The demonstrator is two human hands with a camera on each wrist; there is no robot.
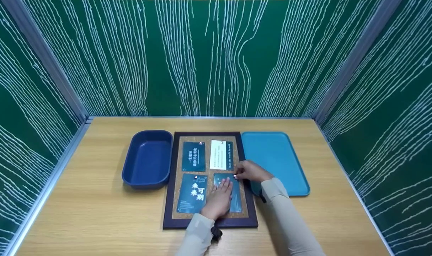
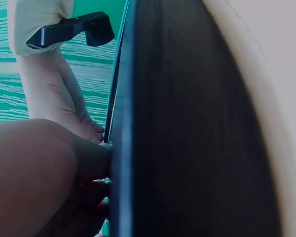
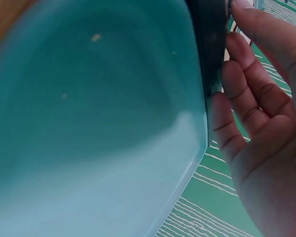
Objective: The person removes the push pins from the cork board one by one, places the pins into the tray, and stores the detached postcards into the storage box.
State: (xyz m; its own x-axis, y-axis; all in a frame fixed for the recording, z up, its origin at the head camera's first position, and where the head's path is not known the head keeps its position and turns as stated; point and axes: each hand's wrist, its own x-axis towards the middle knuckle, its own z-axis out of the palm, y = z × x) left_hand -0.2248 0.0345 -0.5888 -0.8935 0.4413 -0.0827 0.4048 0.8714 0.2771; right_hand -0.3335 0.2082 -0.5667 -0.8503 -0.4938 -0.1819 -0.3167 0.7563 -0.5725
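Note:
A dark-framed corkboard [image 1: 210, 223] lies on the table with several printed cards on it. My left hand [image 1: 220, 201] rests with its fingers extended on the lower right card [image 1: 236, 199], covering much of it. At that card's top right corner, my right hand [image 1: 250, 171] pinches a small shiny push pin [image 1: 234, 176] between thumb and finger. Its other fingers [image 3: 241, 91] curl beside the board's frame in the right wrist view. Small pins also show on the lower left card [image 1: 191, 199], the upper left card [image 1: 193, 161] and the white-and-teal upper right card [image 1: 218, 156].
A deep blue bin [image 1: 127, 174] stands against the board's left side. To the right, a flat turquoise tray [image 1: 278, 156] sits beside the frame, partly under my right wrist. Green patterned panels [image 1: 216, 57] enclose the wooden table [image 1: 77, 206] at the back and sides.

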